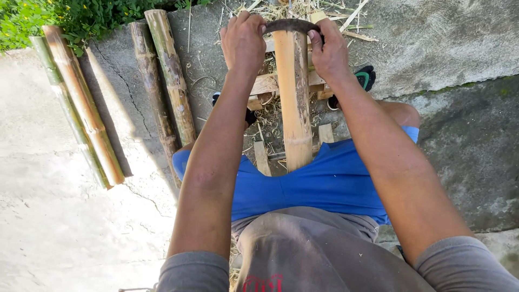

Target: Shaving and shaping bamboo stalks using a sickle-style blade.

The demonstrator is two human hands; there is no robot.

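Cracked concrete ground fills the frame. At upper centre, a curved blade [291,25] is gripped at both ends by the left hand [243,40] and right hand [328,51], across a bamboo pole [294,100]. Should the blade slip off the smooth bamboo, the thighs could likely be cut.

Peeled bamboo pole [294,97] pale tan; curved blade [290,25] dark grey; shorts [324,186] bright blue; shirt [319,254] grey; lying bamboo poles [162,75] mottled green-brown; concrete ground [65,216] pale grey
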